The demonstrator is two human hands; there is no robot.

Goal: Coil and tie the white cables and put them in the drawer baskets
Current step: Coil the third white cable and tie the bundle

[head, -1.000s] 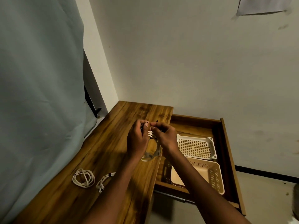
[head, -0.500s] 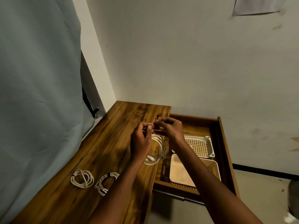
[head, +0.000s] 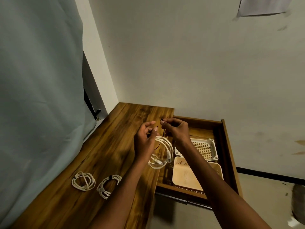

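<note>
- Drawn further apart since before, right hand (head: pixel 175 129) fingers (head: pixel 162 123) pinching the dark tie (head: pixel 162 135) taut for wrapping.
- Left hand (head: pixel 145 142) gripping the white cable coil (head: pixel 162 152), hung over the desk (head: pixel 115 146) edge.
- Two tied coils (head: pixel 96 183) parked on desk, baskets (head: pixel 212 146) waiting in open drawer (head: pixel 228 154).

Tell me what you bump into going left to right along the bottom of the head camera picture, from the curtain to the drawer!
Curtain → first coiled white cable → second coiled white cable → coil the left hand holds → nearer basket in the drawer.
</note>
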